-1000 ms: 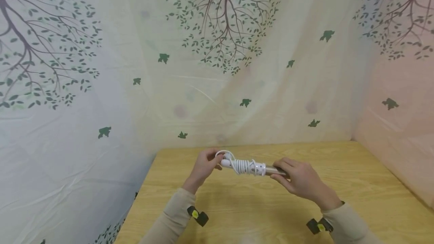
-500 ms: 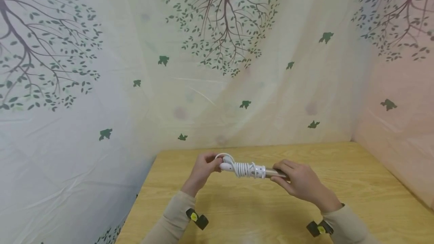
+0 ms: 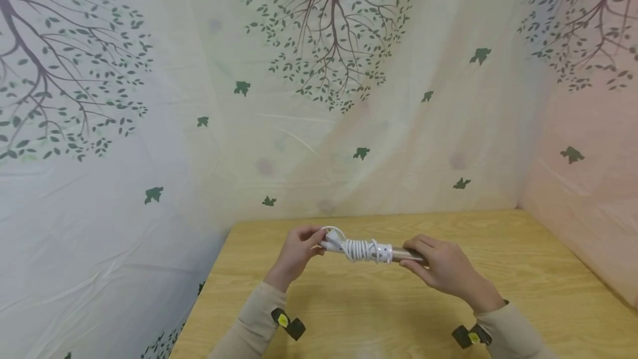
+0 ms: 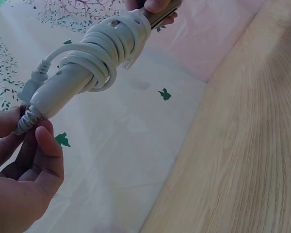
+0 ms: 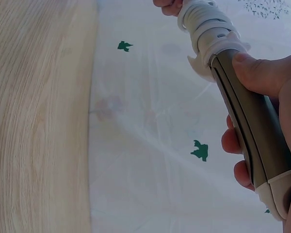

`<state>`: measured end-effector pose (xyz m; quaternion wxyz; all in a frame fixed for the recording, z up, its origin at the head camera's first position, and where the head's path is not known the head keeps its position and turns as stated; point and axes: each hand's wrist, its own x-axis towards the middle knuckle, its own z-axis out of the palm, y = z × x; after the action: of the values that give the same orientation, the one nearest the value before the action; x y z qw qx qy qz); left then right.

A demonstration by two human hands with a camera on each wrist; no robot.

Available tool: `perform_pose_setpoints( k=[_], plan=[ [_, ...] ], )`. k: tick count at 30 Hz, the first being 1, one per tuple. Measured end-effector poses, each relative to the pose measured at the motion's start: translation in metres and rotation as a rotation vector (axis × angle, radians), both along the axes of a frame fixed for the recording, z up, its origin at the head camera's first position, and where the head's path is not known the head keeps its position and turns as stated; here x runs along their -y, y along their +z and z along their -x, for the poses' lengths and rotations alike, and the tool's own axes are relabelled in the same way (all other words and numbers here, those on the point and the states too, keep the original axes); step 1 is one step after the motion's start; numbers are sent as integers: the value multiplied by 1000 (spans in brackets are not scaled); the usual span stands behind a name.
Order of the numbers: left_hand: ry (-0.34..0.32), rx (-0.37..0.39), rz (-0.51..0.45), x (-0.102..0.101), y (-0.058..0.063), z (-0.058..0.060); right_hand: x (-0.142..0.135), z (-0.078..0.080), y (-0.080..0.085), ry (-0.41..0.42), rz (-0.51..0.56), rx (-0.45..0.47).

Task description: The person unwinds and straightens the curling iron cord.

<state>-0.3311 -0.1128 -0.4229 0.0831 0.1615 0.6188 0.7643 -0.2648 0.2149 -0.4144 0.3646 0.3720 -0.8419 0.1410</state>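
A hair straightener (image 3: 369, 250) is held level above the table, its white power cord (image 4: 99, 58) wound in several turns around the white handle (image 4: 63, 90). My right hand (image 3: 444, 267) grips the bronze barrel (image 5: 250, 111), thumb along one side and fingers curled underneath. At the other end my left hand (image 3: 297, 252) pinches the cord's ribbed sleeve (image 4: 26, 121) where it leaves the handle. The white plug (image 4: 31, 90) lies against the handle's end, close above the left fingertips, with a loose loop of cord (image 3: 338, 230) arching over it.
Below the hands is a wood-grain table (image 3: 359, 309). Its far edge meets a pale cloth backdrop (image 3: 299, 170) printed with trees and green leaves, and more cloth hangs at both sides. A small black camera is strapped to each wrist.
Both hands and the hair straightener have sunk slightly. The left fingers have shifted at the handle's end, and the plug now covers more of it in the head view. The right grip stays the same.
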Motion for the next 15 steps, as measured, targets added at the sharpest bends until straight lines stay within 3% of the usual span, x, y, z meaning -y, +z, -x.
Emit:
perform_pose_setpoints(
  k=[15],
  plan=[
    [6,30,-44,-5,-4,-2,-2,0,-2,7,8,-7]
  ],
)
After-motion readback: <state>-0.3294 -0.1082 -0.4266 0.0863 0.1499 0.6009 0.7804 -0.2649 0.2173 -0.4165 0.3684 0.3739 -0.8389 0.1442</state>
